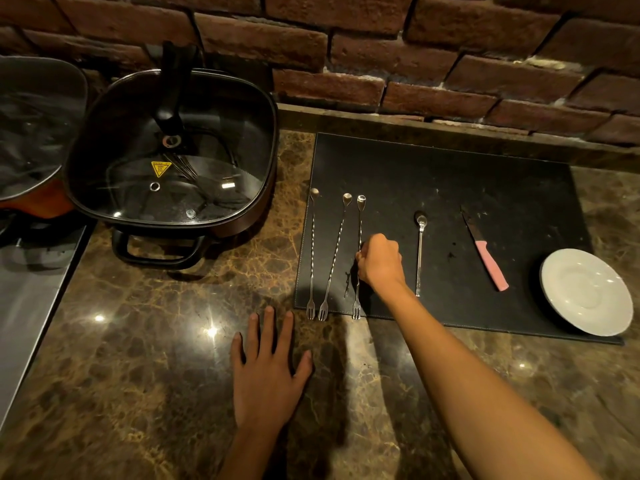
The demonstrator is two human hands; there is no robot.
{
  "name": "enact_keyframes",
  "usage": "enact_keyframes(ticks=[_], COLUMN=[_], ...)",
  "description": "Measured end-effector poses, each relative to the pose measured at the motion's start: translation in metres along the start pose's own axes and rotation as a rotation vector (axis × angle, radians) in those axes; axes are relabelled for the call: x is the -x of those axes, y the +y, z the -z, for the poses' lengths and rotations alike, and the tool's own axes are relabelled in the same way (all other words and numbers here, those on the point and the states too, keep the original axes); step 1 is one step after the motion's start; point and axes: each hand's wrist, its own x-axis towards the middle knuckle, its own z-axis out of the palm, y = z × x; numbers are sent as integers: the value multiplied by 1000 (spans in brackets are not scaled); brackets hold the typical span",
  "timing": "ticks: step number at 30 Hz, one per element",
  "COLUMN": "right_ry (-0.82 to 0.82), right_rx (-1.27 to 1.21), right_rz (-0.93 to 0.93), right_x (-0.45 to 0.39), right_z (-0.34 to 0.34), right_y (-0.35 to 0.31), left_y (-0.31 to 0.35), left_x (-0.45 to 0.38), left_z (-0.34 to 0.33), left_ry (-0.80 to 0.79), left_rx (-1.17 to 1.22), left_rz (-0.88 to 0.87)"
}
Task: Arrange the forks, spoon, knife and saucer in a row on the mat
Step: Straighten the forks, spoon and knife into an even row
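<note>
A black mat (485, 188) lies on the marble counter. Three long twisted forks lie near its left edge: the left fork (312, 251), the middle fork (335, 254), slightly slanted, and the right fork (360, 216). My right hand (381, 263) is closed on the right fork's stem at mid-length. To its right lie a spoon (419, 251), a pink-handled knife (485, 254) and a white saucer (588, 291) at the mat's right end, overhanging the mat's edge. My left hand (266, 372) rests flat on the counter, fingers spread, holding nothing.
A square black electric pan with a glass lid (173, 150) stands left of the mat, its handle (159, 251) toward me. A second lid (34, 126) sits at far left, and a steel surface (27, 306) below it. A brick wall (381, 46) backs the counter.
</note>
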Motion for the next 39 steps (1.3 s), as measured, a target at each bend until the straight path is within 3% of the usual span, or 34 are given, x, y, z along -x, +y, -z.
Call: enact_keyframes(ticks=[14, 19, 27, 39], right_ry=[3, 75, -12, 33], right_rx=[-77, -87, -151, -105], right_rz=[-12, 82, 63, 71], right_x=[3, 12, 19, 21], right_z=[1, -4, -15, -23], right_y=[2, -12, -27, -33], left_y=[1, 2, -8, -21], left_x=[0, 1, -40, -68], left_z=[2, 3, 14, 14], left_ry=[15, 29, 110, 134], left_rx=[2, 2, 107, -1], left_rz=[-2, -3, 70, 22])
